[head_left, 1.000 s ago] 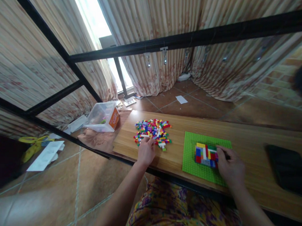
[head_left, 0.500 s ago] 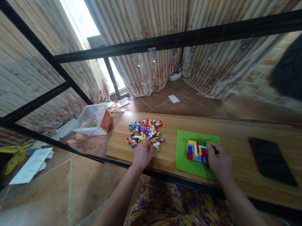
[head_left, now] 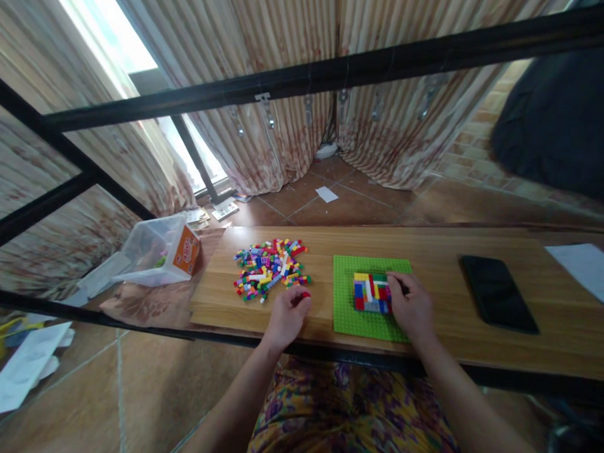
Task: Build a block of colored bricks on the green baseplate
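Left hand (head_left: 285,317) pinches a red brick (head_left: 306,295) near the desk's (head_left: 326,244) front edge. Brick block (head_left: 368,293) lies rightward; right hand (head_left: 414,310), nearer, touches its right side, grip unclear.

Glare — window (head_left: 124,35), upper left | dim elsewhere | edges stretched | fine detail soft

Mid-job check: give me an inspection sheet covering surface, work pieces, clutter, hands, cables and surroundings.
Surface: wood-look tabletop.
Job's things: loose brick pile; multicolored brick build on green baseplate.
Clutter: dark flat device and white sheet, right of the baseplate.
Hands: left hand pinches a small red piece near the pile; right hand at the build's right edge, grip unclear.
Cables: nothing certain seen.
Surroundings: clear plastic box with orange label, left of the tabletop; curtains and black frame beyond; tiled floor.
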Demonstrator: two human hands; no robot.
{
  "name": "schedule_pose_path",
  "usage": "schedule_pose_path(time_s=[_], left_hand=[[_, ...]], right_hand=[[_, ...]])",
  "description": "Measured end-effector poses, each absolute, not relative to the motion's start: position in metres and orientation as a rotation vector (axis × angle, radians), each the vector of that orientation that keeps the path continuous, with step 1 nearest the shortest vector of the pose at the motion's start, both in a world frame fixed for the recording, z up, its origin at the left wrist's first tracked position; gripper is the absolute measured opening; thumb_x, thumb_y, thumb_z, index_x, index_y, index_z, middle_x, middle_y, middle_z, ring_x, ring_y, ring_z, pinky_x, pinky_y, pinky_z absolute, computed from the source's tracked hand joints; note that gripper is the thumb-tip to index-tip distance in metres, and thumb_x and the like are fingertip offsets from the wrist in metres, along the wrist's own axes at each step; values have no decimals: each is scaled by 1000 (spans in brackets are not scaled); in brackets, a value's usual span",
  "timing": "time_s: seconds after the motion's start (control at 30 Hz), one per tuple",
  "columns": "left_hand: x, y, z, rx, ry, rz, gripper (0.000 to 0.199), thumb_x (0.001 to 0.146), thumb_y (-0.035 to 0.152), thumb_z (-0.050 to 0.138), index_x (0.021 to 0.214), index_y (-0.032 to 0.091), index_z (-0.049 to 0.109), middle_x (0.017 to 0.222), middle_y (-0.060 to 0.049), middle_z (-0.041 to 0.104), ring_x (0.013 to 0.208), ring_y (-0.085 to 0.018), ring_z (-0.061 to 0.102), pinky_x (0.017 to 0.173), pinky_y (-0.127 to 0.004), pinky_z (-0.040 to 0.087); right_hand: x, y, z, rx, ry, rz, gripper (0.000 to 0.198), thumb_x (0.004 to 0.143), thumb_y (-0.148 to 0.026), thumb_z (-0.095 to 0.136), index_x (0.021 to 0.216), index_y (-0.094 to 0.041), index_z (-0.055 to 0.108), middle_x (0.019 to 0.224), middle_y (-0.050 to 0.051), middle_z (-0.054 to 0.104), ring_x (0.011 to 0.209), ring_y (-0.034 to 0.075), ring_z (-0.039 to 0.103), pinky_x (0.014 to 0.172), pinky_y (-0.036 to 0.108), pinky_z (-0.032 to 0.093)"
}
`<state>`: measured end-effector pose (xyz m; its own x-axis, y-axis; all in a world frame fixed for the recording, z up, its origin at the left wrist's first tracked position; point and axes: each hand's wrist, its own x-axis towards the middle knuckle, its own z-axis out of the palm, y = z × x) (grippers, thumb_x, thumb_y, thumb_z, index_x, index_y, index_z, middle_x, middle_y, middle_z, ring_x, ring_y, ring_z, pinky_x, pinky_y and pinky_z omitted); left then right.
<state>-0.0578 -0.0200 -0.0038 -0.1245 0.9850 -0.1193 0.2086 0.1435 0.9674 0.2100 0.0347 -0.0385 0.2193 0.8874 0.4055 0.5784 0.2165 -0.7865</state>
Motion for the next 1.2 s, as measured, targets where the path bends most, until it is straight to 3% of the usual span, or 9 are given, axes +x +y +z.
schedule_pose_path(time_s=[0.27,0.4,0.63,0.9,1.2], left_hand=[[-37,-22,4,1224,1481,1078,5,81,22,55,81,20,58,68,4,57,58,-11,60,57,-21,48],[-31,-18,-3,1268,1528,1040,12,85,18,50,89,20,61,68,4,58,56,-11,60,56,-21,47],[-36,-4,3,1845,1878,699,23,91,13,49,93,22,70,93,-5,71,88,-19,66,84,-29,50],[-46,2,4,1963,2018,597,24,95,16,48,102,21,71,114,-8,70,93,-20,68,85,-30,51],[-31,-6,7,1863,1923,724,21,94,14,49,105,19,66,97,-7,73,89,-20,69,82,-30,51]], right_hand=[[209,35,-37,-1479,-1461,380,34,90,-45,50,92,-19,72,93,10,72,89,23,66,84,40,52],[209,35,-35,-1481,-1468,378,34,90,-44,50,92,-18,72,93,11,72,88,23,66,85,41,51],[209,35,-36,-1474,-1465,391,34,90,-44,50,92,-18,72,93,11,72,89,24,66,85,41,51],[209,35,-37,-1484,-1453,389,34,90,-45,50,92,-19,72,93,10,72,89,23,66,86,41,51],[211,35,-38,-1481,-1477,381,35,91,-45,50,94,-18,72,95,11,73,90,23,66,86,40,51]])
